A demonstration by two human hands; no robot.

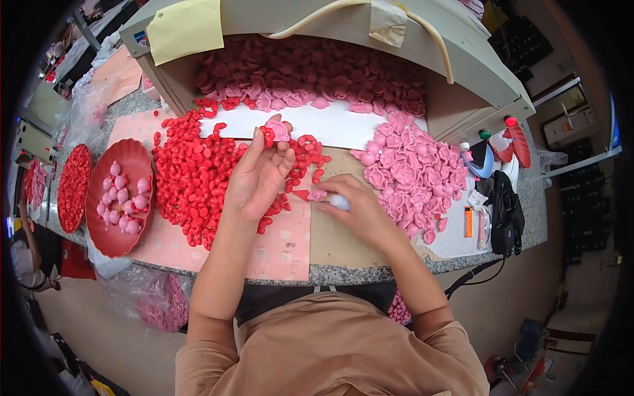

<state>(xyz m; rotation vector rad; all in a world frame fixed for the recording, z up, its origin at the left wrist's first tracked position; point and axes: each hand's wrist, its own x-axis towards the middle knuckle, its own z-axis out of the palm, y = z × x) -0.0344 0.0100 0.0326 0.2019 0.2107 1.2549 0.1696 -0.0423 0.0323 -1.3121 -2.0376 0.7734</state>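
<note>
My left hand (pixel 256 181) is raised palm up above the bench, its fingertips pinching a small red piece with a pink petal-like piece (pixel 280 131) against it. Lower and to the right, my right hand (pixel 360 210) is closed around a small whitish squeeze bottle (pixel 340 202); a pink bit (pixel 317 195) shows at its fingertips. Beneath and left of my left hand spreads a heap of glossy red curved pieces (pixel 191 178). To the right of my hands lies a heap of pink ruffled, flower-like pieces (pixel 409 175).
A red scalloped tray (pixel 99 231) holding pink ball-shaped pieces stands at left, beside a tray of red pieces (pixel 74 188). A grey open-fronted box (pixel 475 79) full of pink pieces spans the back. An orange lighter (pixel 468 222) and black bag (pixel 506 214) lie at right.
</note>
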